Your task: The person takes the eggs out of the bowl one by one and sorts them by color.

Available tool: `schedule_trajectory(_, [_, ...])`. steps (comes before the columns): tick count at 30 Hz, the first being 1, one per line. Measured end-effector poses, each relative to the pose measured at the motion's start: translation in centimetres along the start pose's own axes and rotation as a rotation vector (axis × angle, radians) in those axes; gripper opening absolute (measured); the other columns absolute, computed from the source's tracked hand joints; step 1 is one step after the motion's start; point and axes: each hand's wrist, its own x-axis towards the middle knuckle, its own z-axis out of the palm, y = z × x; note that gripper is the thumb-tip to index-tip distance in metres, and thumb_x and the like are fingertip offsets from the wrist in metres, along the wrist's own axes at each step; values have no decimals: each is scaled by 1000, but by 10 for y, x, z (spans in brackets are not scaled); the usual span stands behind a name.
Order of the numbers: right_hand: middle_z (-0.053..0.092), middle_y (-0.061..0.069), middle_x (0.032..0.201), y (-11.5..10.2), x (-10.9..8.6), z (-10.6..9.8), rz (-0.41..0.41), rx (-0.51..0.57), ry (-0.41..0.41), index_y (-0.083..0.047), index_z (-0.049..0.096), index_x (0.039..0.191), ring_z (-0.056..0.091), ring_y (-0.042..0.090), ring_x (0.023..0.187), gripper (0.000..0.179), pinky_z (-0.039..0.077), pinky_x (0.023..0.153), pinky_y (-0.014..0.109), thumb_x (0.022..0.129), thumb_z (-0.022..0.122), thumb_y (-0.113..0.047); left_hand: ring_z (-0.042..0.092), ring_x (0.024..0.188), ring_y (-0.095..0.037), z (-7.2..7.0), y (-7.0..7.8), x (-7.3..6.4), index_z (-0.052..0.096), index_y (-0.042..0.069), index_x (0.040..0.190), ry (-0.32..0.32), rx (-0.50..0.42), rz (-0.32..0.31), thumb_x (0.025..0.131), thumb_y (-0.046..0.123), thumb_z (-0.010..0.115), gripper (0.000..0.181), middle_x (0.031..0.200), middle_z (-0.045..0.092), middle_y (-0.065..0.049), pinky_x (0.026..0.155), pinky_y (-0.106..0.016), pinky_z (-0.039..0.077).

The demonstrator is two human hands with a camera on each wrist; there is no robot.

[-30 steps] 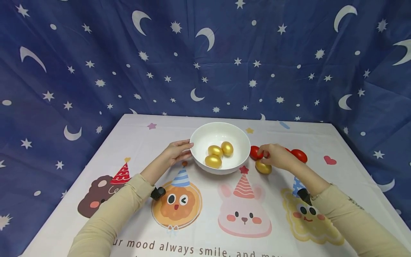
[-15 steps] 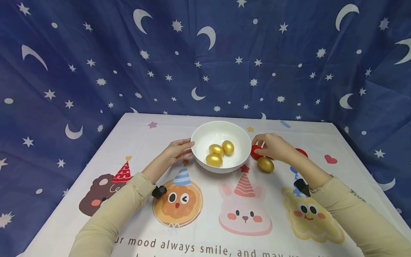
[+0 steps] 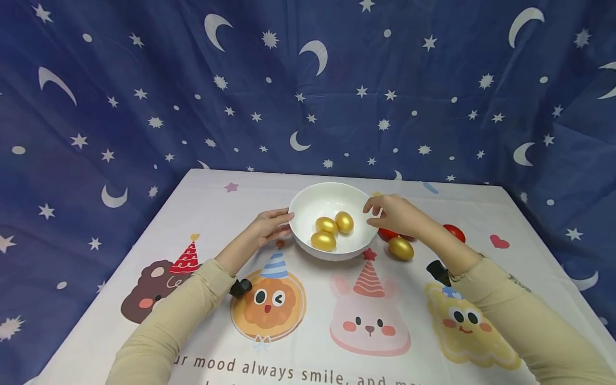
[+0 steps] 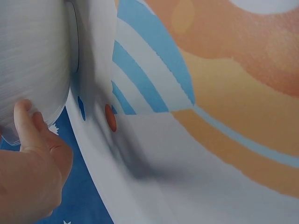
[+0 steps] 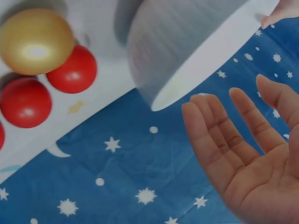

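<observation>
The white bowl (image 3: 305,208) sits mouth up on the worktop (image 3: 231,214), towards its far side, with three gold eggs (image 3: 326,226) gathered inside. The person's left hand (image 3: 267,225) has hold of its left side, thumb on the rim and other fingers against the outer wall. Opposite, the right hand (image 3: 397,214) hangs at the right rim, palm bare, fingers loosely bent and gripping nothing; I can't tell whether a fingertip touches the bowl.

Just right of the bowl, outside it, lies another gold egg (image 3: 401,249). Behind that one, partly under the hand, is a red egg (image 3: 387,234), and a further red one (image 3: 454,233) lies out past the wrist. The right wrist view shows two whole reds near the gold one and a sliver of a third at the picture's edge.

Both forearms come in from the near side in beige sleeves (image 3: 166,326), with something black at each wrist. The white cloth between them carries a pink rabbit (image 3: 369,326) in a striped party hat, other cartoon faces and a line of lettering. Behind hangs a blue curtain (image 3: 337,133) with moons and stars.
</observation>
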Motion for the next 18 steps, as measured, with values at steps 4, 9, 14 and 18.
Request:
schedule_trajectory(4, [66, 17, 95, -6, 6, 1, 3, 3, -22, -1, 66, 108, 62, 27, 84, 25, 62, 73, 33, 85, 69, -9, 63, 71, -5, 1, -2, 0, 42, 12, 142, 4, 2, -4, 93, 18, 61, 53, 140, 48, -17, 70, -14, 60])
schedule_trajectory(9, [67, 17, 95, -13, 16, 1, -23, -4, -29, -1, 66, 107, 62, 26, 81, 25, 62, 74, 33, 84, 69, -9, 63, 75, -5, 0, -2, -1, 42, 13, 143, 11, 15, -7, 93, 19, 60, 53, 139, 48, -16, 70, -13, 59])
schedule_trajectory(14, [67, 17, 95, -19, 28, -2, -19, -9, -50, -1, 66, 107, 62, 26, 81, 25, 62, 73, 32, 84, 70, -9, 63, 77, -6, 1, 1, -1, 42, 14, 142, 15, 15, -10, 93, 20, 60, 53, 139, 49, -16, 70, -13, 59])
schedule_trajectory(18, [67, 17, 95, -24, 38, -5, 12, -15, -94, -1, 66, 109, 59, 25, 80, 27, 60, 69, 27, 85, 69, -11, 63, 75, -6, 1, 1, -1, 43, 13, 142, 16, 6, -17, 93, 19, 60, 52, 138, 49, -15, 69, -13, 60])
